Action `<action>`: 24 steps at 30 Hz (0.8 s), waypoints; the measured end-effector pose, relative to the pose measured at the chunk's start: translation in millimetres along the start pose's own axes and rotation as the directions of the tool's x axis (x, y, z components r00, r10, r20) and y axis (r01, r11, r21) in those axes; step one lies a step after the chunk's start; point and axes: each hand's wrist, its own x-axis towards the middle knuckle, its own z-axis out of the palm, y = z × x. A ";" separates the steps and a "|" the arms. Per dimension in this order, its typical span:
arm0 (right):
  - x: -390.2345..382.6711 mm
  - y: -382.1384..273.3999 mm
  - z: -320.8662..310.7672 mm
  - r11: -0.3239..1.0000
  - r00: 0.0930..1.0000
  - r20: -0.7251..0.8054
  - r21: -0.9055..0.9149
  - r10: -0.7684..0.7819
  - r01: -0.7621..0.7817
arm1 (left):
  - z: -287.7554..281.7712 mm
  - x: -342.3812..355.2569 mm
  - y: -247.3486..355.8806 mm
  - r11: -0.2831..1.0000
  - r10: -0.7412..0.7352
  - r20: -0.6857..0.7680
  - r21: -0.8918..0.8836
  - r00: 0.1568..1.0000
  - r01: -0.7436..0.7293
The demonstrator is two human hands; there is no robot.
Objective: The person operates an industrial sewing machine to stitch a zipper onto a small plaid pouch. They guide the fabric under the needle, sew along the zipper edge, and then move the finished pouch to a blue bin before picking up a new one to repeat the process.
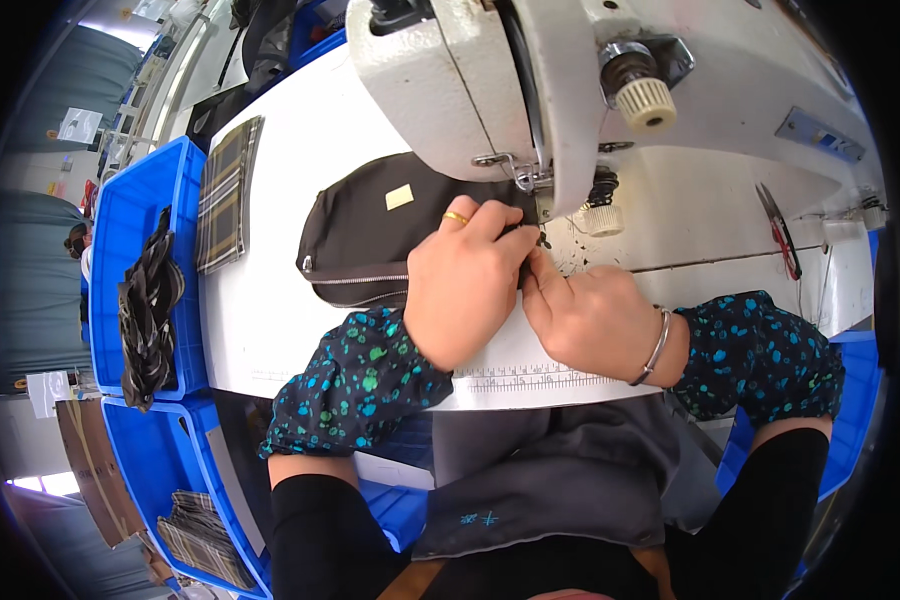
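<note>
The dark pouch (pixel 355 215) is lying on the white table (pixel 260 340), its right end sitting close by the presser foot (pixel 535 181) of the sewing machine (pixel 445 85), with the zipper (pixel 360 279) facing my side. My left grip (pixel 467 285) is bearing on it and clamping its right edge, while my right grip (pixel 598 320) is pinching that edge too, probably so the layers are meeting neatly. Farther out, scissors (pixel 782 235) are resting at right, seemingly handy yet clear of the cloth, and plaid pieces (pixel 228 195) are lying at left beside a blue bin (pixel 150 188), likely for easy reaching.
</note>
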 end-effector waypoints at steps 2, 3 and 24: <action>3.9 4.3 0.4 1.000 1.000 0.000 0.005 0.013 -0.013 | 3.3 5.9 -2.7 1.000 -0.016 -0.011 0.003 1.000 0.016; 4.3 5.4 1.8 1.000 1.000 0.002 -0.003 0.020 -0.020 | 5.0 8.5 -4.5 1.000 -0.021 -0.015 0.003 1.000 0.021; -1.4 5.3 0.5 0.997 0.999 0.028 0.078 0.014 -0.016 | -4.6 -7.8 -1.6 0.973 0.134 0.012 0.186 0.991 -0.134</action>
